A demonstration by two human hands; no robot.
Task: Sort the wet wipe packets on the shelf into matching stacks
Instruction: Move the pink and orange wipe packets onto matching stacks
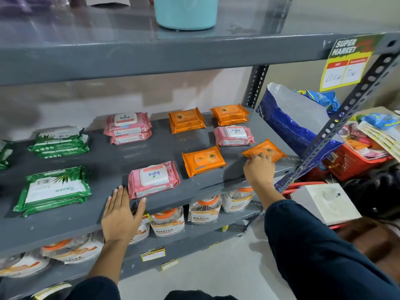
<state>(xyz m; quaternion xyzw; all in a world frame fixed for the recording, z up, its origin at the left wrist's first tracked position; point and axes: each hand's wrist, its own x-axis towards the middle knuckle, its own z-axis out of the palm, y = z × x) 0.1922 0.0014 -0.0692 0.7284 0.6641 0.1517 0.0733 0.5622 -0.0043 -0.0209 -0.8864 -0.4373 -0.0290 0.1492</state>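
Note:
On the grey shelf (104,161) lie green, pink and orange wet wipe packets. My right hand (258,169) grips an orange packet (267,151) at the shelf's front right corner. Another single orange packet (203,161) lies to its left. Two orange stacks (187,120) (230,114) sit at the back. A pink packet (153,178) lies at the front, next to my left hand (121,215), which rests flat and open on the shelf edge. A pink stack (127,127) sits at the back, a single pink packet (234,135) at the right. Green stacks (54,189) (59,141) lie left.
A teal container (186,11) stands on the upper shelf. Clear jars with orange lids (166,221) fill the shelf below. Right of the rack are a blue-and-white bag (287,118), a red basket (355,161) of goods and a white box (324,202). A yellow price tag (346,66) hangs at top right.

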